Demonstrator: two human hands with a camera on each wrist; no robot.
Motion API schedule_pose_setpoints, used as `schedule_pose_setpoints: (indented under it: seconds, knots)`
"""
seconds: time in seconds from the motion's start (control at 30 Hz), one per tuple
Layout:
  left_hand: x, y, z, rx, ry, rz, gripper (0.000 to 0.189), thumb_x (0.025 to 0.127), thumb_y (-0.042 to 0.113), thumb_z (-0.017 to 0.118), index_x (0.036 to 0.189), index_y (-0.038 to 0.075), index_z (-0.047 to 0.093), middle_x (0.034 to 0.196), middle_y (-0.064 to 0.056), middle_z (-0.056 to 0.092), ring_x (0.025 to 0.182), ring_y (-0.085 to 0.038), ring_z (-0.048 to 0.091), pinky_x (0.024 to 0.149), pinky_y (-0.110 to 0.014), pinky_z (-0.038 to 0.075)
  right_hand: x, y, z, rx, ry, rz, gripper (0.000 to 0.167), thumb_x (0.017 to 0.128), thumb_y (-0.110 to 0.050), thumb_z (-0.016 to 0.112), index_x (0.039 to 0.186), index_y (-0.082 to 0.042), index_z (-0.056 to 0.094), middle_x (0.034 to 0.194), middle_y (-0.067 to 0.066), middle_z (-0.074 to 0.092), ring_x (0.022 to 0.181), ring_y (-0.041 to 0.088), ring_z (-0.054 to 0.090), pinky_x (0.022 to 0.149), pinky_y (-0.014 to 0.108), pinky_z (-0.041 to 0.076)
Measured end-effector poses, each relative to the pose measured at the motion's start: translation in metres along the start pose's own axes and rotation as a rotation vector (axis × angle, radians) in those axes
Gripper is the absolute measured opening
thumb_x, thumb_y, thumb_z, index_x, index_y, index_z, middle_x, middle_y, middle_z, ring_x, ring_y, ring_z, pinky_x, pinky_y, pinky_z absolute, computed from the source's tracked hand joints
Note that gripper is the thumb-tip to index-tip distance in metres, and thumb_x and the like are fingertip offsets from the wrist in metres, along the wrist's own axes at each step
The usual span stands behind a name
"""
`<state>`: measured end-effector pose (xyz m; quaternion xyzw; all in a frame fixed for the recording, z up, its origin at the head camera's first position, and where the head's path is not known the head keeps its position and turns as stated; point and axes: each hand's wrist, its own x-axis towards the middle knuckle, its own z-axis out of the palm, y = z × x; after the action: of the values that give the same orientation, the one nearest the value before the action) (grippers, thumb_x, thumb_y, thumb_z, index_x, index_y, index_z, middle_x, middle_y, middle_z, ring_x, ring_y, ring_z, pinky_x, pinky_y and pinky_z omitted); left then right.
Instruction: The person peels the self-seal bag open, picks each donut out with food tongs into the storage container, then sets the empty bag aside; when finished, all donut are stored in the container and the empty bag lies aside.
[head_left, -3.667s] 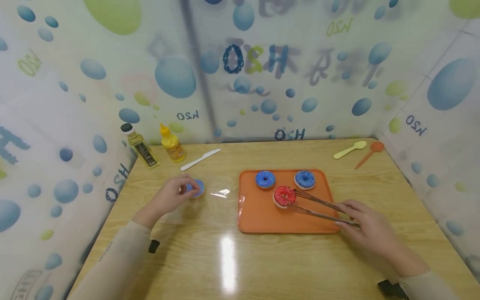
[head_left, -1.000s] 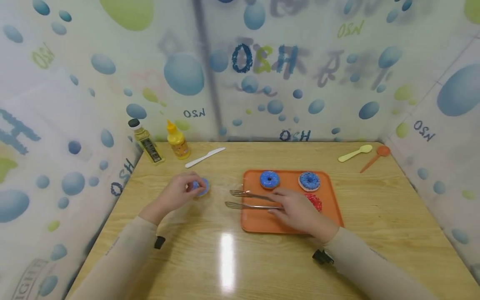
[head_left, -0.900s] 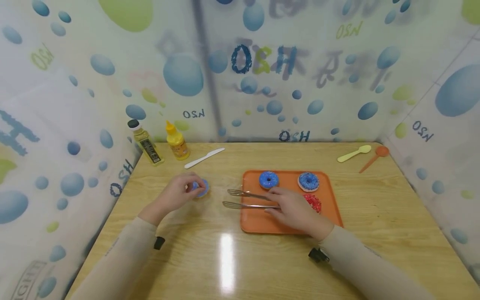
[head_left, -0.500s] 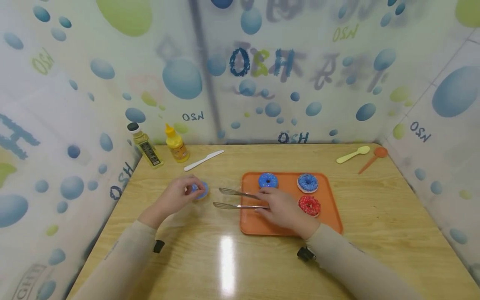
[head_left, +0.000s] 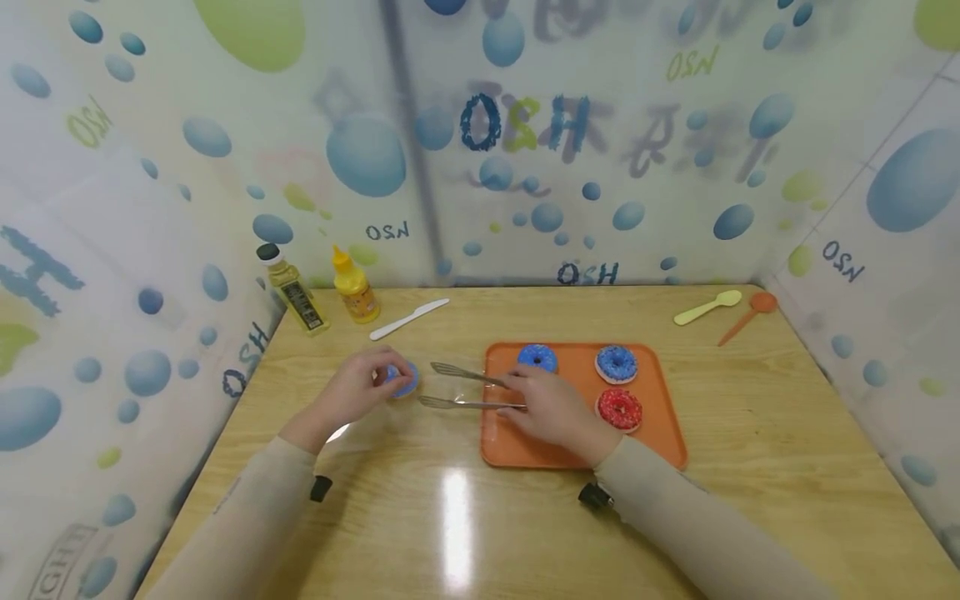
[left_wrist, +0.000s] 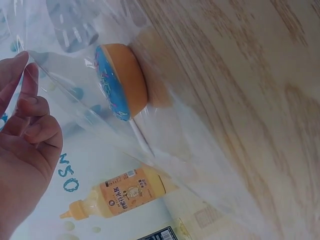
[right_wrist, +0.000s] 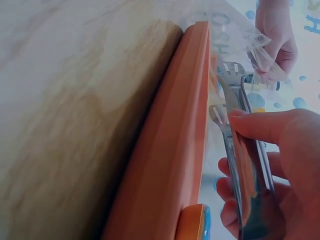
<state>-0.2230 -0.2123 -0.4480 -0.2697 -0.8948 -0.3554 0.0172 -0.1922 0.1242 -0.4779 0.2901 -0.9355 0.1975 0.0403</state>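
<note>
My left hand pinches the edge of a clear plastic bag at the table's left. Inside the bag, a donut with blue icing and an orange-brown base shows in the left wrist view; the hand partly covers it from above. My right hand holds metal tongs, arms apart, over the tray's left edge. Their tips point at the bag, and whether they are inside it I cannot tell. On the orange tray lie two blue donuts and a red donut.
A green-capped bottle, a yellow squeeze bottle and a white knife lie or stand at the back left. A yellow spoon and an orange spoon lie at the back right. Patterned walls surround the table.
Earlier the tongs were at the red donut, which then lay nearer the tray's middle. My right hand has since moved left with the tongs toward the bag. My left hand has barely moved.
</note>
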Motion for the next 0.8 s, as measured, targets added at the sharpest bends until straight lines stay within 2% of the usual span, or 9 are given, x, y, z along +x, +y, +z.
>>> schedule_pose_setpoints:
  seconds: [0.33, 0.53, 0.8]
  knots:
    - [0.001, -0.001, 0.002, 0.011, -0.003, 0.004, 0.005, 0.094, 0.013, 0.077, 0.097, 0.016, 0.077, 0.094, 0.005, 0.068, 0.065, -0.011, 0.049, 0.058, -0.025, 0.043, 0.014, -0.007, 0.004, 0.03, -0.033, -0.031, 0.047, 0.095, -0.039, 0.075, 0.137, -0.019, 0.067, 0.131, 0.004, 0.067, 0.116, 0.022, 0.067, 0.095, 0.042, 0.057]
    - [0.001, 0.0, 0.002, -0.004, -0.014, 0.004, 0.004, 0.094, 0.016, 0.077, 0.098, 0.015, 0.077, 0.095, 0.005, 0.069, 0.066, -0.011, 0.049, 0.058, -0.025, 0.044, 0.023, -0.008, 0.011, 0.028, -0.015, -0.064, 0.052, 0.093, -0.037, 0.077, 0.138, -0.013, 0.066, 0.132, 0.009, 0.068, 0.12, 0.025, 0.066, 0.099, 0.042, 0.056]
    - [-0.001, 0.003, -0.002, 0.008, -0.022, -0.032, 0.005, 0.095, 0.013, 0.076, 0.1, 0.014, 0.077, 0.096, 0.004, 0.069, 0.066, -0.012, 0.049, 0.059, -0.025, 0.043, 0.027, -0.01, 0.014, 0.021, -0.052, -0.068, 0.055, 0.094, -0.039, 0.076, 0.14, -0.012, 0.064, 0.127, 0.007, 0.066, 0.104, 0.018, 0.066, 0.088, 0.038, 0.058]
